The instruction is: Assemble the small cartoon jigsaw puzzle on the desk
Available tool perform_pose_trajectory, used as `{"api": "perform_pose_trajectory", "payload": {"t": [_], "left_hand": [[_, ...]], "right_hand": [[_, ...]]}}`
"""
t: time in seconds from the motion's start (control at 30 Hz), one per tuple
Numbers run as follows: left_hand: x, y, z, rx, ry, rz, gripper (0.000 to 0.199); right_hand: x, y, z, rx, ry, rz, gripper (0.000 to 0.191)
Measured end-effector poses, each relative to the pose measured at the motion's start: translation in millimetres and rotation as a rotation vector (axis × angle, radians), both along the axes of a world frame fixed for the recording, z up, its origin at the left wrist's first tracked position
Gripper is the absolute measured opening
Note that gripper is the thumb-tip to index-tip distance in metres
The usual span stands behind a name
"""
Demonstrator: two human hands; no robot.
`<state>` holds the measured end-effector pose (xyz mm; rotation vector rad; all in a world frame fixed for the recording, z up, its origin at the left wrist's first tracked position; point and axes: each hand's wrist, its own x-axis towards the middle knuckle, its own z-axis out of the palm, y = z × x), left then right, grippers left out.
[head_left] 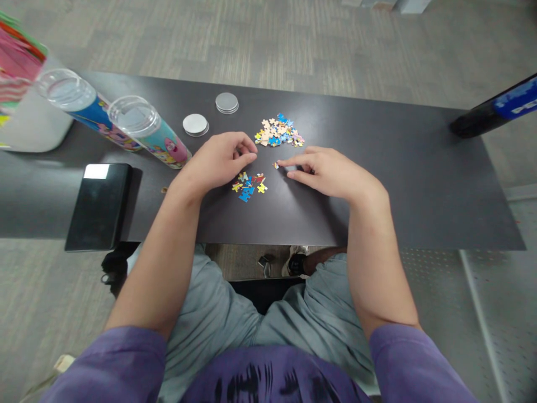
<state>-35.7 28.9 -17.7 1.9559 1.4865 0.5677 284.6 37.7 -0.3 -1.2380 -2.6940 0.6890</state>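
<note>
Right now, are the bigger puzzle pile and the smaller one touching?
Apart: the head view shows dark tabletop between the larger pile and the smaller pile.

Purple T-shirt point(268, 361), short-sleeved; streaky black print point(245, 383) across the chest, too cut off to read. Left sleeve point(121, 352) and right sleeve point(403, 352) same plain purple, each with a turned hem ending near the elbow. Left hand point(220, 159) and right hand point(325, 170) bare. Beyond the T-shirt: pale grey-green shorts point(335, 324), loose, creased. Farther from the T-shirt: black sock point(297, 264), pale shoe point(286, 270), shoe detail indistinct.
</note>
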Motion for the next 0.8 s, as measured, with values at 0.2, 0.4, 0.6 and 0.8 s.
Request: {"api": "perform_pose_trajectory", "payload": {"t": [0.2,0.4,0.6,0.8], "left_hand": [[2,4,-5.7,0.046,0.04,0.034,0.011],[6,5,-12.0,0.068,0.082,-0.038,0.013],[7,7,-14.2,0.086,0.114,-0.044,0.013],[8,8,-13.7,0.075,0.122,-0.04,0.015]], "right_hand": [[-16,-17,7.1,-0.118,0.001,0.109,0.047],[14,-4,5.8,-0.05,0.086,-0.006,0.048],[47,17,-10.9,0.092,0.054,-0.22,0.054],[36,19,-23.2,0.083,0.028,-0.185,0.059]]}}
